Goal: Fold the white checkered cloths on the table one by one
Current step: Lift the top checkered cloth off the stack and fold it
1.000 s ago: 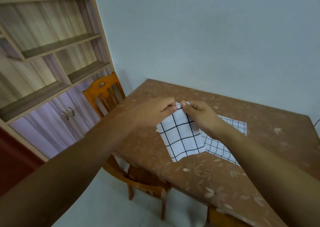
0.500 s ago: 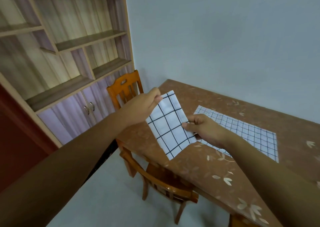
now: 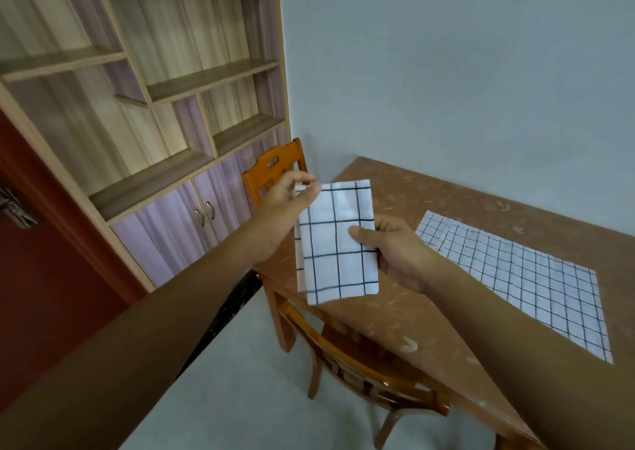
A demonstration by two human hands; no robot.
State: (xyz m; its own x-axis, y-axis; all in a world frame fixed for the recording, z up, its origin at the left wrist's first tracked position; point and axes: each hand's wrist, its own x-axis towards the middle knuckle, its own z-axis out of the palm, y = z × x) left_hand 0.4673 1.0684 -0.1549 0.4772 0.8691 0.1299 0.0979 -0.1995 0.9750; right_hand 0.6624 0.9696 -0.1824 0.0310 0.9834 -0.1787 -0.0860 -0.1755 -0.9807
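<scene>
1. Folded cloth [image 3: 338, 243]: white with a wide dark grid, folded into a narrow upright rectangle. Layers are offset along its left edge. It is held in the air over the table's left edge, and I see no contact with the top.
2. Left hand [image 3: 287, 205]: pinches the cloth's top-left corner. Thumb is on the near face, fingers are curled over the top edge.
3. Right hand [image 3: 400, 255]: grips the cloth's right edge at mid-height. Thumb [image 3: 359, 234] presses flat on the front face. The other fingers are behind the fabric and mostly hidden.
4. Flat cloths [image 3: 522, 277]: white with a finer grid, lying spread on the table to the right of the right hand. Offset edges at the far-left corner show more than one layer. Can't tell how many.
5. Table [image 3: 446, 191]: brown patterned top with pale leaf marks. Its far edge runs along the pale wall [image 3: 446, 71].
6. Chair [image 3: 364, 377]: orange wood, pushed in at the table's left side, below the held cloth.
7. Second chair [image 3: 271, 167]: same wood, only the backrest top shows, just behind the left hand.
8. Shelf unit [image 3: 192, 81]: on the left, with open wooden shelves on top and two cabinet doors [image 3: 192, 219] with metal handles below.
9. Door [image 3: 41, 271]: red-brown, at the far left edge beside the shelf unit.
</scene>
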